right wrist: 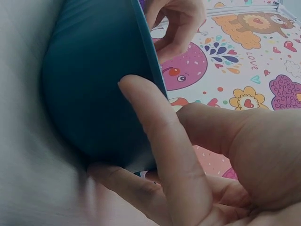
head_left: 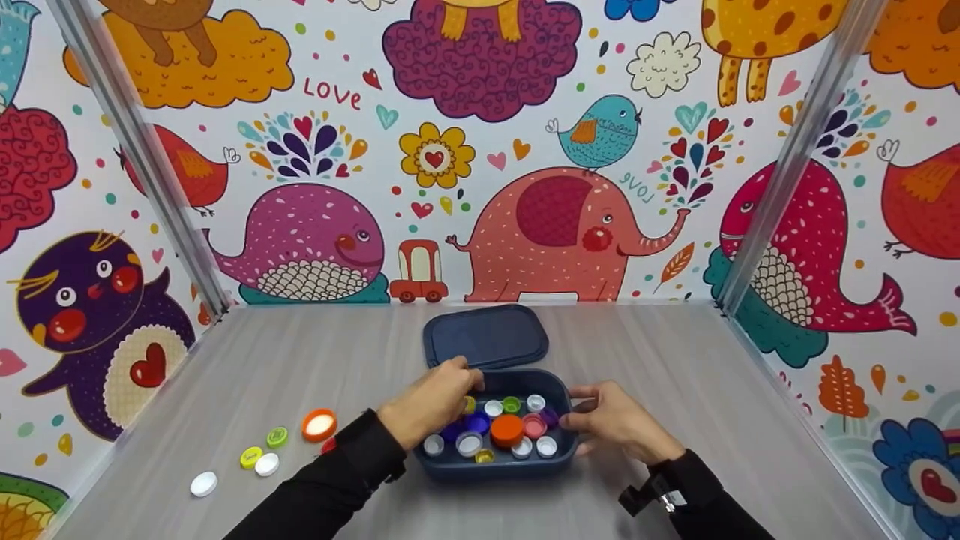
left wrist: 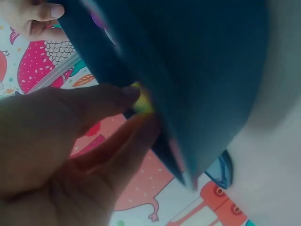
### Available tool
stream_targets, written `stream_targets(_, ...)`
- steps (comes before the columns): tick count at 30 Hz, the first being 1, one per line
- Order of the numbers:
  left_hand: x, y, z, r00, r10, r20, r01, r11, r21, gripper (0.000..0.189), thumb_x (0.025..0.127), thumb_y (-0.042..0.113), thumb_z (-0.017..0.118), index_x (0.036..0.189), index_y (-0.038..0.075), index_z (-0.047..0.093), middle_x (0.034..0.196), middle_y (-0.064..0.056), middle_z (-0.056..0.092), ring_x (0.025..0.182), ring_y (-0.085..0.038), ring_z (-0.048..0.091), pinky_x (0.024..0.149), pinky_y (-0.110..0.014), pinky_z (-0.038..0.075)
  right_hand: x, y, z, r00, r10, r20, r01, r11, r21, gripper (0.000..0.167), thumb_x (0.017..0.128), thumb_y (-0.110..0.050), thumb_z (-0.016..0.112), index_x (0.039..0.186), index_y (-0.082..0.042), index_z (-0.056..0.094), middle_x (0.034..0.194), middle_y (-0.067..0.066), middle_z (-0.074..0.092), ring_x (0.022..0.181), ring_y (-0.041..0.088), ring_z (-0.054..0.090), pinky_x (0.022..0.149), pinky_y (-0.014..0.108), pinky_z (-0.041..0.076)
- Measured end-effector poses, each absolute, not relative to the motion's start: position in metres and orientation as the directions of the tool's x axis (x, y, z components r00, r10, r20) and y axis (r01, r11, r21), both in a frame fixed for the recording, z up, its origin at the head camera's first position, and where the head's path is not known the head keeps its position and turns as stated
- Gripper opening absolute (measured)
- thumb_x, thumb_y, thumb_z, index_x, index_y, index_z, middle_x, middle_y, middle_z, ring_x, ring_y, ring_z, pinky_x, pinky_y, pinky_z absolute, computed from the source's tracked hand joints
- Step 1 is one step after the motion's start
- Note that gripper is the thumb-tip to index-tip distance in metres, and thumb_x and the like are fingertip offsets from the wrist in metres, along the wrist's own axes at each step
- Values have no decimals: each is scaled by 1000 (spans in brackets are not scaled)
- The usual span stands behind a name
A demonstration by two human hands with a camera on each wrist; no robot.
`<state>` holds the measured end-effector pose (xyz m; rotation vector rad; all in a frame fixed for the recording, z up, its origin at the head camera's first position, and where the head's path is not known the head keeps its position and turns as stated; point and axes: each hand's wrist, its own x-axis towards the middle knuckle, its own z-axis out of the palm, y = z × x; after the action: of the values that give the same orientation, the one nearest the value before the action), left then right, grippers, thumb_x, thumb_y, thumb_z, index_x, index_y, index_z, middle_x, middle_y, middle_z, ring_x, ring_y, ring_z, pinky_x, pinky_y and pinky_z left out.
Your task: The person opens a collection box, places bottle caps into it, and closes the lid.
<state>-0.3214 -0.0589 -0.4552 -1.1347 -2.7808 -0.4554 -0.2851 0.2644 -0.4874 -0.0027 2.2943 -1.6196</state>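
A dark blue rectangular box (head_left: 495, 472) stands on the table with several bottle caps inside. My left hand (head_left: 439, 401) reaches over the box's left rim, and its thumb and finger pinch a yellow cap (left wrist: 143, 100) just inside that wall. At the opposite end my right hand (head_left: 615, 421) grips the right wall; the right wrist view shows fingers (right wrist: 146, 108) along the outside and the thumb at the rim. Among the caps in the box are a large orange cap (head_left: 507, 431), a pink cap (head_left: 534, 425) and a green cap (head_left: 511, 405).
Behind the box lies its dark blue lid (head_left: 487, 335). Left of my left sleeve are loose caps on the table: an orange-rimmed cap (head_left: 319, 424), a green cap (head_left: 277, 436), a yellow cap (head_left: 251, 457) and a white cap (head_left: 203, 484). Cartoon-patterned walls (head_left: 435, 247) enclose the table.
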Motion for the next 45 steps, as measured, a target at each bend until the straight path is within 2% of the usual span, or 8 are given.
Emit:
stream_targets(6,-321,-64,-459,-707,669,229,707,662,250,21,97,-9,83,117,-4,85,104,-20,75,93,-31,77,87,-42,72,-285,264,-486,-945,-172,-277,199,368,-908,71,101,-4,88,164,10,58,134,24,82,96,26,87,67,33,71)
stream_targets(10,-321,-68,-457,-712,664,227,702,662,262,20,99,-7,82,118,-3,84,106,-20,73,94,-31,77,89,-44,72,-286,264,-485,-947,-155,-281,206,377,-903,71,101,-4,88,164,9,59,134,23,82,93,24,86,67,33,71)
stream_targets(18,-328,-88,-448,-699,626,345,712,656,251,15,99,-3,85,114,-2,85,101,-17,72,91,-31,77,85,-45,71,-287,265,-486,-948,-152,-281,208,377,-903,70,101,-3,88,164,9,59,133,22,82,93,25,86,68,34,71)
stream_targets(21,-334,-100,-444,-732,581,356,677,680,282,14,100,-1,84,114,-1,85,104,-17,75,93,-30,77,85,-47,70,-287,266,-487,-947,-159,-279,205,369,-907,69,101,-2,87,164,9,59,133,23,82,94,26,86,68,35,71)
stream_targets(27,-341,-132,-438,-845,435,311,530,763,371,18,102,2,83,119,1,86,117,-20,80,108,-35,81,97,-54,71,-287,267,-488,-948,-165,-273,198,367,-909,72,102,-4,87,165,10,56,134,24,81,94,24,85,67,33,71)
stream_targets(36,-336,-190,-461,-913,332,236,400,840,366,24,101,5,85,125,0,83,125,-23,79,115,-40,78,107,-59,67,-287,266,-489,-947,-159,-279,206,364,-908,73,101,-3,87,165,10,56,133,25,80,95,24,84,66,33,70)
stream_targets(40,-329,-214,-472,-931,307,200,360,865,349,27,98,8,89,122,-2,81,125,-27,76,112,-41,76,106,-59,66,-286,264,-488,-947,-145,-285,214,374,-902,72,101,-3,88,165,9,57,133,23,80,95,24,84,66,33,70)
stream_targets(45,-321,-232,-478,-958,264,111,287,890,355,30,95,9,92,120,-4,81,115,-24,73,101,-34,73,97,-56,66,-286,262,-486,-947,-132,-293,223,386,-895,72,101,-4,89,165,8,58,134,22,80,97,24,84,67,34,71)
